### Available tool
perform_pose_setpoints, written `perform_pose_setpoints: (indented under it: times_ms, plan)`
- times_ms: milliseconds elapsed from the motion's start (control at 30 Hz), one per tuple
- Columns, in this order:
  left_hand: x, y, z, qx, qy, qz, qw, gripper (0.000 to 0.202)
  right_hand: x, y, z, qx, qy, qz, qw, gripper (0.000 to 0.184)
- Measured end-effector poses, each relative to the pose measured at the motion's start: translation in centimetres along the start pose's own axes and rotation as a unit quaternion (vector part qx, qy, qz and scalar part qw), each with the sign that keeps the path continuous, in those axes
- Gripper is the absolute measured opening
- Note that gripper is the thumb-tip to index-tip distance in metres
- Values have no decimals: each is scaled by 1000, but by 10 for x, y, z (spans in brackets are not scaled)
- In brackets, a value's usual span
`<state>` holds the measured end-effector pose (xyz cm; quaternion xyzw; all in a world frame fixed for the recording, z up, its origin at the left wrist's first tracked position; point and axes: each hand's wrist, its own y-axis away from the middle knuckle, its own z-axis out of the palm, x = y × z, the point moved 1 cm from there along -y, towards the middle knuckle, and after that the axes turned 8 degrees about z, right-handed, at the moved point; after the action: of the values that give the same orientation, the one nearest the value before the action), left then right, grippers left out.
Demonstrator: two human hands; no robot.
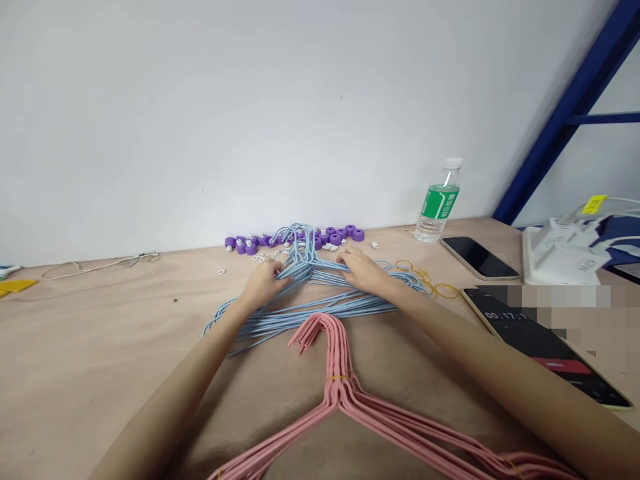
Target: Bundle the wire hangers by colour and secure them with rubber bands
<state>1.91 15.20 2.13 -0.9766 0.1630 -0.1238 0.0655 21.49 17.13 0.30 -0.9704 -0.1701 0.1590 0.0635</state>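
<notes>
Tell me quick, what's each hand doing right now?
Left hand: closed, holding blue clothes hangers on one side.
Right hand: closed, holding them opposite.

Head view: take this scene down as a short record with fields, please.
Left hand: holds blue wire hangers by their left side
Right hand: holds their right side
Nearest: pink wire hangers, yellow band round the necks
Beyond: purple caps along the wall
Right: green-labelled water bottle; dark-screened phone; timer phone

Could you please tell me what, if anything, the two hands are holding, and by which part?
Blue hangers, by their sloping shoulders: the left hand grips one side, the right hand the other.
</notes>
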Motion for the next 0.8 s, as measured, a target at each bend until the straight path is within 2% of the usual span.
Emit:
perform_pose_setpoints:
  times_ms: [267, 467, 633, 800]
  plan:
    - [-2, 1, 0, -37, -12, 7, 999, 18, -4, 4, 1, -41, 6, 10, 999, 29]
    - [1, 1, 3, -27, -26, 15, 999, 14, -6, 3, 0, -37, -24, -3, 999, 31]
    - [1, 1, -2, -14, -39, -2, 999, 15, -8, 1, -3, -31, -28, -10, 999, 26]
    - [0, 1, 0, -28, -38, -3, 999, 17, -8, -3, 3, -66, 10, 29, 997, 14]
